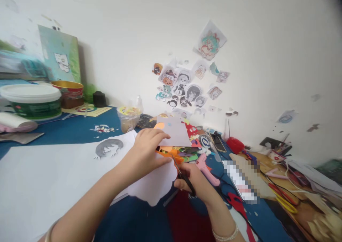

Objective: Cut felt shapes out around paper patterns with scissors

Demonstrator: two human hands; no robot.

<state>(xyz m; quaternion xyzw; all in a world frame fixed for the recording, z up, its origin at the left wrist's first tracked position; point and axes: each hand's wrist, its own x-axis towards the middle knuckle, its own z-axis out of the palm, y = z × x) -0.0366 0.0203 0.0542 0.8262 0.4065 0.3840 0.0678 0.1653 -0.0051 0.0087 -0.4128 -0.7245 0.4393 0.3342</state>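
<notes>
My left hand (pixel 146 146) grips a white paper piece (pixel 155 185) with a wavy cut edge, thumb on its upper part. In my right hand (pixel 199 179) is a pair of scissors (pixel 189 183) with black handles, the blades pointing up and left at the paper's right edge. How far the blades are apart is hard to see. Just behind both hands lies a heap of coloured paper scraps (pixel 191 151), topped by a pale sheet (pixel 176 130). To the left, a grey paper hair cutout (pixel 108 147) rests on a large white sheet (pixel 53 178).
A pink glue gun (pixel 207 169) lies right of my right hand. Farther right are a phone (pixel 219 142), a beige board (pixel 249 176) and yellow-handled scissors (pixel 284 201). Behind stands a lidded drink cup (pixel 129 117); at left are a white-lidded tub (pixel 32 99) and a round tin (pixel 71 92).
</notes>
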